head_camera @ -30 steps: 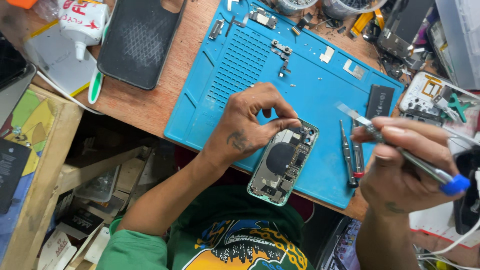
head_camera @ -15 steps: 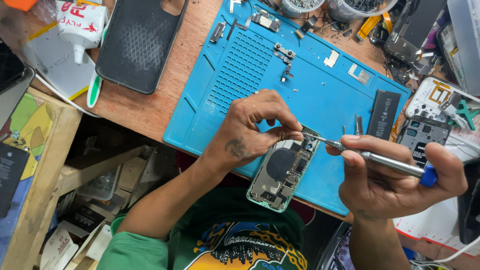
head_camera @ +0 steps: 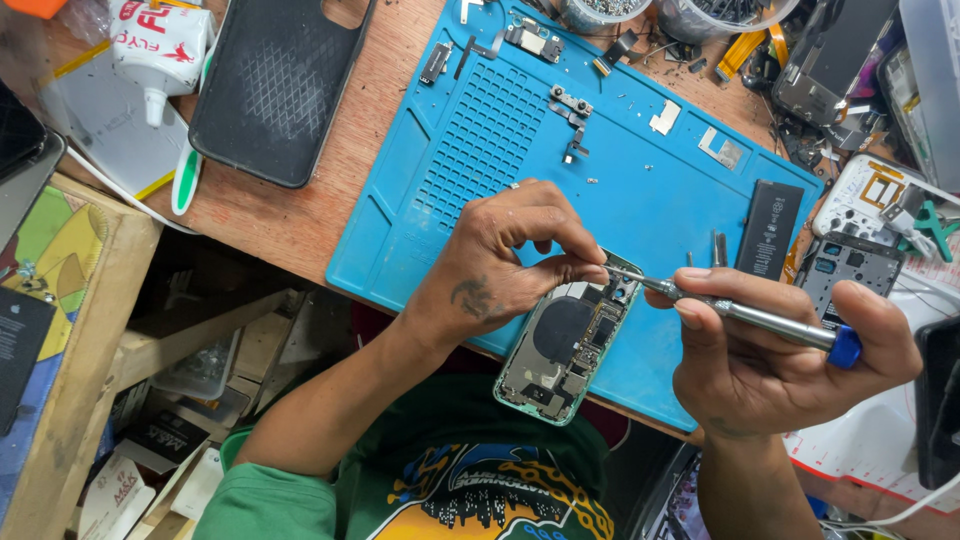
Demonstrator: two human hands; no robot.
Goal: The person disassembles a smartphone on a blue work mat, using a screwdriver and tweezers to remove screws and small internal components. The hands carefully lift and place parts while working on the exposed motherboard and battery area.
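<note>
An opened smartphone point(head_camera: 563, 345) with a green frame lies at the near edge of the blue work mat point(head_camera: 560, 170), its insides and a black round coil showing. My left hand point(head_camera: 505, 255) pinches the phone's top edge and steadies it. My right hand point(head_camera: 790, 350) grips a silver screwdriver point(head_camera: 745, 312) with a blue end cap. Its tip touches the phone's upper corner, right beside my left fingertips.
A black battery point(head_camera: 768, 228), small metal brackets and screws lie on the mat. A black phone case point(head_camera: 275, 85) and a white glue tube point(head_camera: 160, 45) rest on the wooden table at the left. Phone parts and containers crowd the far right. Wooden shelves sit lower left.
My right hand has brought the screwdriver in from the right, and its tip now touches the phone's upper corner. My left hand has stayed on the phone.
</note>
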